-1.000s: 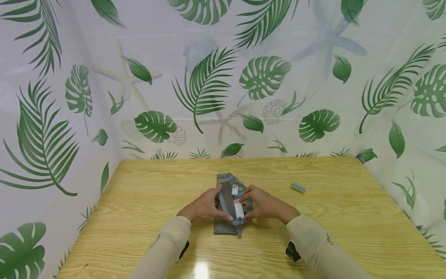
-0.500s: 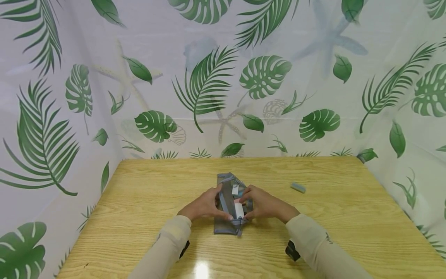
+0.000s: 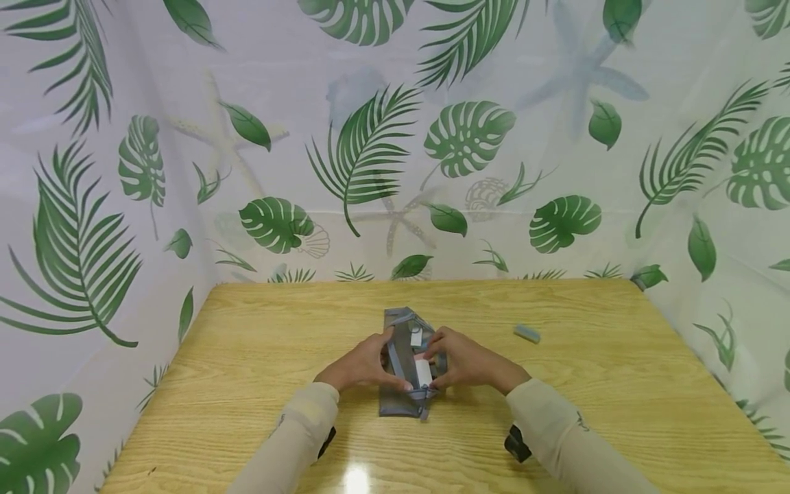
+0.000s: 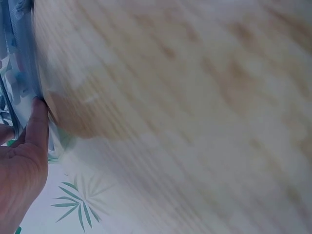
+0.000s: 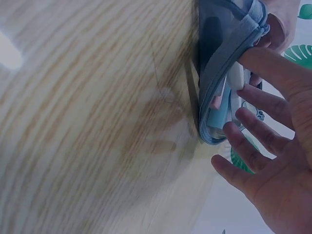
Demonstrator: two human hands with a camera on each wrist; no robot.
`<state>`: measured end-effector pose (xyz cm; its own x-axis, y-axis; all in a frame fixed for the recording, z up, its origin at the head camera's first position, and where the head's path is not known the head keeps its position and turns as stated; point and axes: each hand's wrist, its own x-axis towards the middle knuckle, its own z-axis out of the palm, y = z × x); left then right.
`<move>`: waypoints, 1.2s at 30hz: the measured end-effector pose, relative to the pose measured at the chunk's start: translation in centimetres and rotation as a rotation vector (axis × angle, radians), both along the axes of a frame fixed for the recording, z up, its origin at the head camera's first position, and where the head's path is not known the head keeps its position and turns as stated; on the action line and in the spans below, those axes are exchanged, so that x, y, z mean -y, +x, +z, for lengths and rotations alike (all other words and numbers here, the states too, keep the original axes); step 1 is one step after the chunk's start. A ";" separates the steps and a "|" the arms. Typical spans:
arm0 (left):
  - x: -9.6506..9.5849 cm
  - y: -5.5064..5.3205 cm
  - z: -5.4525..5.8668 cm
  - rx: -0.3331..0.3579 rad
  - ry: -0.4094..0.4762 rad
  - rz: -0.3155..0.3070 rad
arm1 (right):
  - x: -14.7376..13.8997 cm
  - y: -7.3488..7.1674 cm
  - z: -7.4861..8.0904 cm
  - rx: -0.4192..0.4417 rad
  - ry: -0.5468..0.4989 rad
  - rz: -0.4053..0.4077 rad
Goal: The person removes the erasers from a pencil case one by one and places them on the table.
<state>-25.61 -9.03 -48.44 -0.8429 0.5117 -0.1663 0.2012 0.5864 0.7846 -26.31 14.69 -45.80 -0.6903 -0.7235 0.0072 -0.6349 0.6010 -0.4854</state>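
A grey mesh zip pouch [image 3: 398,401] lies on the table in the head view, its mouth spread wide. My left hand [image 3: 364,362] holds its left side, thumb near the front end and fingers along the far part. In the pouch mouth sits a white block [image 3: 423,372], which my right hand [image 3: 467,360] pinches between thumb and index finger. The right wrist view shows the other fingers spread over the opening. Pink and light-blue items [image 5: 220,109] lie inside the pouch, partly hidden. A smaller white piece [image 3: 416,337] shows at the far end.
A small grey-blue bar [image 3: 527,333] lies on the wooden table [image 3: 278,322], right of the pouch. A leaf-patterned sheet [image 3: 395,171] hangs behind the table and along both sides.
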 end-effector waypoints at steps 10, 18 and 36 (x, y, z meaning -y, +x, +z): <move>-0.1 0.1 0.0 0.014 0.026 0.006 | -0.4 0.2 0.9 -0.011 -0.052 -0.026; -0.2 0.0 0.0 0.012 0.046 0.003 | -1.2 -0.3 1.5 -0.026 -0.090 -0.085; -0.1 0.1 -0.1 -0.007 0.042 -0.002 | -3.3 -1.1 2.1 -0.065 -0.076 -0.175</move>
